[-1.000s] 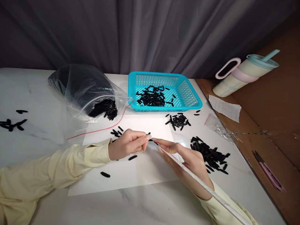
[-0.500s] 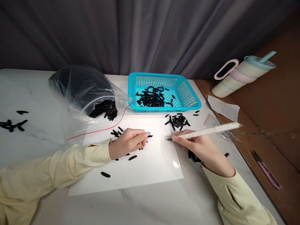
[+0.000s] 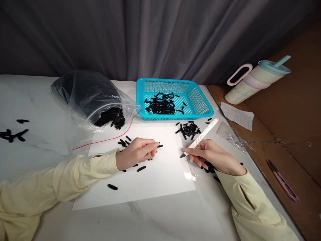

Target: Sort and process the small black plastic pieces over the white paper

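My left hand (image 3: 136,154) rests on the white sheet (image 3: 155,182) in the middle of the table (image 3: 175,217), its grip pinched on a small black piece (image 3: 159,146) at my fingertips. My right hand (image 3: 213,155) lies at the sheet's right edge, its grip closed around a white-handled knife (image 3: 200,137), blade tip touching the sheet and handle pointing toward the table's far right corner. A few black pieces lie loose on the sheet near my left hand. Toward the far edge sits a blue basket (image 3: 200,100) holding more pieces, with a clear bag (image 3: 87,97) left of it.
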The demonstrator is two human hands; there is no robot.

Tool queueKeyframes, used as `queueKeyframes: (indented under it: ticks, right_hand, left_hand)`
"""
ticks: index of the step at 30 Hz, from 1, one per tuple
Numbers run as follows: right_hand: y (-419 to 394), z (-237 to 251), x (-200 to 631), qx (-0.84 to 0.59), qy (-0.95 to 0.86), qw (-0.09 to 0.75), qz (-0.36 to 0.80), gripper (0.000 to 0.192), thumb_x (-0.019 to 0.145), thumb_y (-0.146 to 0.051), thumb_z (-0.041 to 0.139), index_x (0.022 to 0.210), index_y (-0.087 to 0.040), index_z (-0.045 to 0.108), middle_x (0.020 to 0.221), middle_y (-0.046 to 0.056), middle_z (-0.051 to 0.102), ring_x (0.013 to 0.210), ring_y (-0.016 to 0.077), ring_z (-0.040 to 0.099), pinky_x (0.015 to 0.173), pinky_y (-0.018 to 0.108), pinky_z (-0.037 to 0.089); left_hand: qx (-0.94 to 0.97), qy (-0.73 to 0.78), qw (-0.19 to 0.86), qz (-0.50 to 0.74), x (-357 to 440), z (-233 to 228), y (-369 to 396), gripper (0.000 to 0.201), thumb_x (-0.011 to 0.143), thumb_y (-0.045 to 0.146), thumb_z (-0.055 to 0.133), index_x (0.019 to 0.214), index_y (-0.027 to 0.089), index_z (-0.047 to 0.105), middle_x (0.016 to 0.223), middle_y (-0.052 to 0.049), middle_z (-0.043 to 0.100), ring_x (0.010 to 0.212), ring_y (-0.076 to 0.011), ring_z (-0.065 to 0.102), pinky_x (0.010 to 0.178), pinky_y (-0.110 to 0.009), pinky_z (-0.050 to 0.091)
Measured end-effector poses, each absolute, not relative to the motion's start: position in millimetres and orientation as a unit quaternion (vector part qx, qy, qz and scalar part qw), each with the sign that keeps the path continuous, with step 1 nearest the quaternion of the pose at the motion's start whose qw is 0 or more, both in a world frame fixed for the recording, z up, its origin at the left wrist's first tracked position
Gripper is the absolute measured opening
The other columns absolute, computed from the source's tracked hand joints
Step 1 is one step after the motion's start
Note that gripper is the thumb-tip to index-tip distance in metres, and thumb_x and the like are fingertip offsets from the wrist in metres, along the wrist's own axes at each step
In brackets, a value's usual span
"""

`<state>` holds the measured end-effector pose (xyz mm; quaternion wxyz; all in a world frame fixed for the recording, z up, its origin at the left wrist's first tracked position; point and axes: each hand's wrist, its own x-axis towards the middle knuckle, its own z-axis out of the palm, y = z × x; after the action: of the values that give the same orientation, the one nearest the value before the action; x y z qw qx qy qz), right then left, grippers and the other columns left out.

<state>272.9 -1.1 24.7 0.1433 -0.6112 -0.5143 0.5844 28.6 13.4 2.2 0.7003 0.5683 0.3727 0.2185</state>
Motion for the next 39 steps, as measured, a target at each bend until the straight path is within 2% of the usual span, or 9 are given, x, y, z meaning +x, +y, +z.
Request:
queueKeyframes:
  ticks: [6, 10, 14, 18, 23, 27, 33, 36, 39]
  right_hand:
    - [-1, 26, 274, -0.608, -0.508, 0.151, 0.591, 0.041, 0.071, -0.047, 0.066, 0.052, -0.012, 0.057, 0.040, -0.002, 0.049, 0.032, 0.0056, 0.038, 0.036, 0.021, 0.029]
    - [-9, 33, 271, -0.600, -0.577, 0.157, 0.531, 0.037, 0.077, -0.045, 0.060, 0.058, -0.014, 0.057, 0.043, -0.001, 0.052, 0.036, 0.0085, 0.045, 0.039, 0.021, 0.036]
    - [-26, 35, 265, -0.540, -0.777, 0.150, 0.286, 0.025, 0.088, -0.027, 0.046, 0.069, -0.016, 0.059, 0.056, 0.001, 0.057, 0.047, 0.0105, 0.050, 0.047, 0.022, 0.038]
    - [-40, 28, 251, -0.435, -0.899, 0.059, -0.007, 0.026, 0.082, 0.000, 0.037, 0.069, -0.016, 0.055, 0.059, 0.002, 0.053, 0.043, 0.0125, 0.046, 0.043, 0.026, 0.028]
    - [-47, 16, 232, -0.392, -0.907, -0.024, -0.153, 0.031, 0.064, 0.012, 0.037, 0.063, -0.017, 0.047, 0.058, 0.004, 0.053, 0.040, 0.0158, 0.049, 0.038, 0.028, 0.022]
    - [-52, 13, 223, -0.404, -0.897, -0.048, -0.174, 0.032, 0.056, 0.014, 0.038, 0.061, -0.016, 0.046, 0.055, 0.004, 0.052, 0.038, 0.0152, 0.050, 0.036, 0.026, 0.019]
    - [-59, 12, 219, -0.413, -0.895, -0.044, -0.165, 0.031, 0.058, 0.013, 0.038, 0.058, -0.017, 0.046, 0.053, 0.004, 0.053, 0.036, 0.0140, 0.048, 0.037, 0.027, 0.015]
    - [-54, 16, 227, -0.435, -0.898, 0.013, -0.062, 0.024, 0.065, 0.006, 0.042, 0.061, -0.016, 0.049, 0.055, 0.003, 0.055, 0.038, 0.0125, 0.047, 0.039, 0.026, 0.019]
    - [-41, 25, 240, -0.522, -0.828, 0.128, 0.161, 0.025, 0.079, -0.010, 0.044, 0.055, -0.018, 0.045, 0.047, -0.001, 0.049, 0.037, 0.0095, 0.043, 0.040, 0.023, 0.026]
  left_hand:
    - [0.562, 0.371, 0.707, 0.216, 28, 2, 13, 0.036, 0.086, 0.037, 0.043, 0.057, 0.015, 0.044, 0.042, 0.009, 0.027, 0.037, -0.0037, 0.023, 0.040, -0.021, 0.019]
    - [0.574, 0.374, 0.697, 0.214, 28, 1, 14, 0.036, 0.087, 0.036, 0.041, 0.058, 0.015, 0.045, 0.042, 0.009, 0.027, 0.038, -0.0045, 0.024, 0.042, -0.021, 0.021]
    - [0.577, 0.375, 0.694, 0.213, 28, 2, 13, 0.036, 0.088, 0.034, 0.040, 0.058, 0.015, 0.045, 0.042, 0.009, 0.026, 0.039, -0.0049, 0.024, 0.043, -0.022, 0.021]
    - [0.570, 0.379, 0.697, 0.214, 28, 2, 13, 0.036, 0.088, 0.035, 0.041, 0.058, 0.015, 0.045, 0.041, 0.009, 0.025, 0.038, -0.0047, 0.024, 0.043, -0.022, 0.021]
    - [0.568, 0.380, 0.698, 0.213, 29, 2, 13, 0.037, 0.087, 0.037, 0.041, 0.058, 0.015, 0.044, 0.041, 0.009, 0.026, 0.038, -0.0045, 0.024, 0.042, -0.021, 0.020]
    - [0.569, 0.379, 0.698, 0.212, 28, 3, 13, 0.037, 0.087, 0.037, 0.042, 0.058, 0.015, 0.044, 0.041, 0.009, 0.026, 0.037, -0.0042, 0.024, 0.041, -0.021, 0.020]
    - [0.566, 0.379, 0.699, 0.216, 29, 3, 13, 0.038, 0.085, 0.041, 0.043, 0.058, 0.015, 0.045, 0.041, 0.009, 0.026, 0.037, -0.0045, 0.024, 0.041, -0.020, 0.019]
    - [0.566, 0.380, 0.699, 0.216, 29, 3, 13, 0.038, 0.085, 0.041, 0.043, 0.058, 0.015, 0.045, 0.041, 0.009, 0.026, 0.037, -0.0044, 0.024, 0.041, -0.020, 0.020]
    - [0.566, 0.376, 0.700, 0.219, 28, 2, 13, 0.037, 0.086, 0.039, 0.043, 0.058, 0.015, 0.044, 0.040, 0.009, 0.027, 0.037, -0.0045, 0.024, 0.042, -0.021, 0.021]
